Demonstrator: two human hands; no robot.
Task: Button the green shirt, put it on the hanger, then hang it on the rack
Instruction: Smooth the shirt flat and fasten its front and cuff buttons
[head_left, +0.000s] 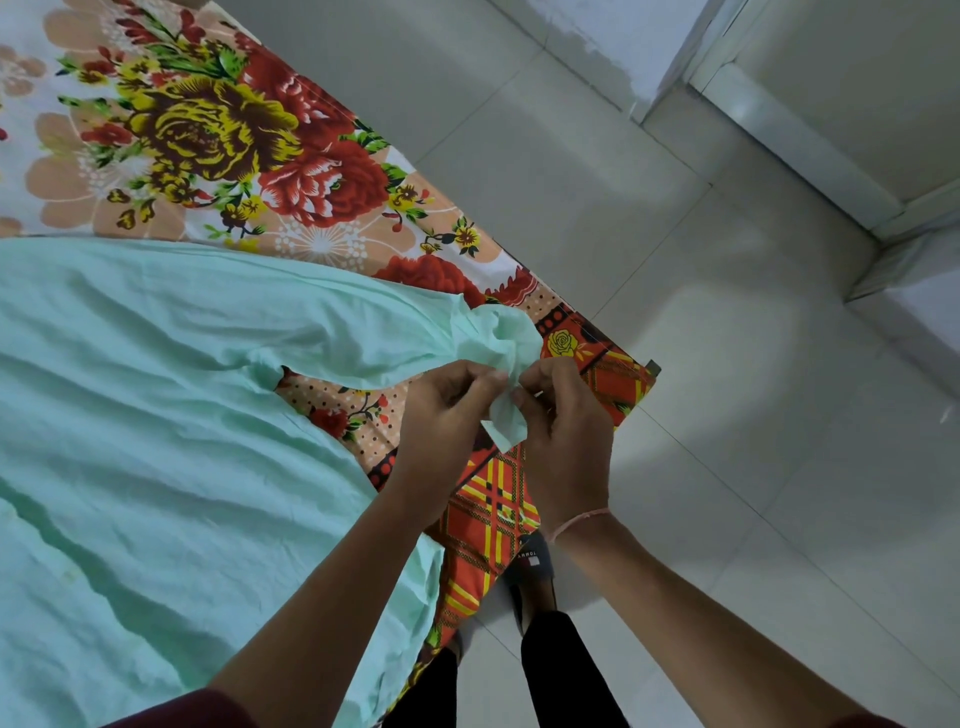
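Observation:
The pale green shirt (156, 415) lies spread over the left and lower part of the bed. One sleeve (332, 338) stretches right toward the bed's corner, and its cuff (506, 423) is bunched there. My left hand (447, 415) and my right hand (566, 421) both pinch that cuff between their fingertips, facing each other and nearly touching. A button is too small to make out. No hanger or rack is in view.
A floral bedsheet (218, 135) with a red plaid border (493, 509) covers the bed. The bed's corner (652, 369) is just right of my hands. Pale floor tiles (727, 467) fill the right side. My legs and a dark sandal (530, 566) stand by the bed edge.

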